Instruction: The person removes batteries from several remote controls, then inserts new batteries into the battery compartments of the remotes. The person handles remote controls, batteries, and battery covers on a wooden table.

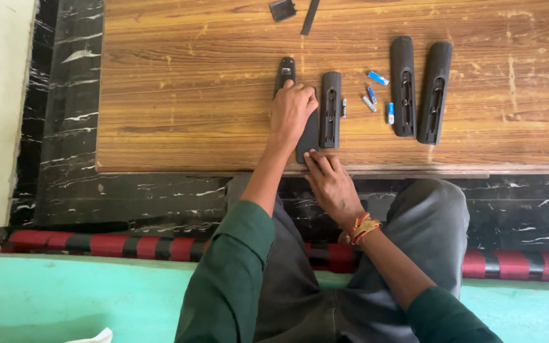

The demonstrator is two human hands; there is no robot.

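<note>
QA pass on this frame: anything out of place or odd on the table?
Yes. Three black remotes lie face down with battery bays open and empty. Small batteries lie loose between them, at mixed angles. Two dark pieces sit apart at the far edge. The left hand and right hand rest on a fourth remote.

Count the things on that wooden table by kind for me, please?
Black remote controls: 4, one under the left hand with the right hand at its near end
Small batteries: 5
Small black pieces at the far edge: 2
Total: 11
</note>
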